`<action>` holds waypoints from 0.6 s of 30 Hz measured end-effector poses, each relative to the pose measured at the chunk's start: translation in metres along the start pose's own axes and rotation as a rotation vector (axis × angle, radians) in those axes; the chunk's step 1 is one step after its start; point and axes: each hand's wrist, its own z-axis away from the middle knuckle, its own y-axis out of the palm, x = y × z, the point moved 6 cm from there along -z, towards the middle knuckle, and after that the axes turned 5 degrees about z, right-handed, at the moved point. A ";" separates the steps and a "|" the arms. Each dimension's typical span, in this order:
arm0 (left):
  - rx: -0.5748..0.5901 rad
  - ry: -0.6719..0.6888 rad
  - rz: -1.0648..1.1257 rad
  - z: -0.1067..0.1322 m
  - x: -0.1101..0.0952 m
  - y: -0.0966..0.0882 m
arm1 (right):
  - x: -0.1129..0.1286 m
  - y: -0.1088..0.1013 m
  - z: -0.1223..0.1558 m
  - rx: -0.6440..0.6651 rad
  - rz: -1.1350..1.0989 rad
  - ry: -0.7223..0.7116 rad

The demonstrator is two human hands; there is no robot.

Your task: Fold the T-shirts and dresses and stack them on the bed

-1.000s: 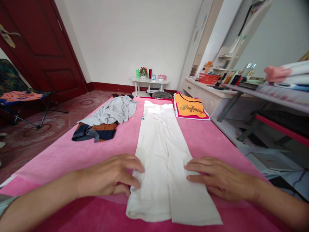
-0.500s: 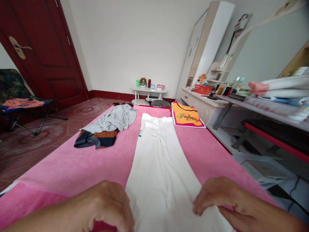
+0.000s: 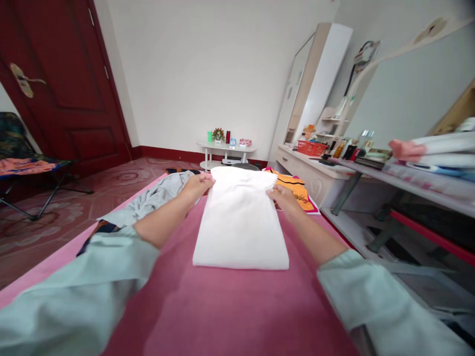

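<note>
A white garment (image 3: 240,222) lies folded in half on the pink bed cover (image 3: 222,306), its fold nearest me. My left hand (image 3: 199,185) pinches the far left corner of the upper layer. My right hand (image 3: 281,197) pinches the far right corner. Both arms are stretched forward in pale green sleeves. The far end of the upper layer is held slightly above the bed.
A grey garment (image 3: 156,195) and a navy and orange one (image 3: 97,228) lie left of the white one. An orange shirt (image 3: 295,187) lies folded at the right. A white desk (image 3: 315,165) and shelves stand right; a small white table (image 3: 225,147) stands beyond.
Both hands gripped the near end of the long white garment and carried it forward to the far end, folding it in half. My arms now reach far out.
</note>
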 end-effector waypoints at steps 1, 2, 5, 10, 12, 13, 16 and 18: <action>-0.026 -0.027 -0.045 -0.013 0.020 0.010 | -0.022 0.005 -0.008 -0.059 0.043 0.009; -0.048 -0.046 -0.079 -0.023 0.039 0.019 | -0.040 0.011 -0.013 -0.094 0.094 -0.025; -0.076 -0.041 -0.175 -0.032 0.085 0.036 | -0.080 0.026 -0.013 -0.152 0.261 -0.166; -0.054 0.135 -0.386 -0.033 0.103 0.044 | -0.092 0.036 -0.008 -0.078 0.461 -0.183; -0.021 0.148 -0.401 -0.036 0.104 0.046 | -0.089 0.036 -0.009 -0.081 0.529 -0.138; -0.004 0.151 -0.406 -0.037 0.104 0.047 | -0.087 0.036 -0.008 -0.079 0.560 -0.125; 0.016 0.163 -0.384 -0.036 0.103 0.051 | -0.082 0.038 -0.005 -0.064 0.614 -0.138; -0.026 0.218 -0.332 -0.033 0.094 0.050 | -0.077 0.038 -0.005 -0.078 0.596 -0.179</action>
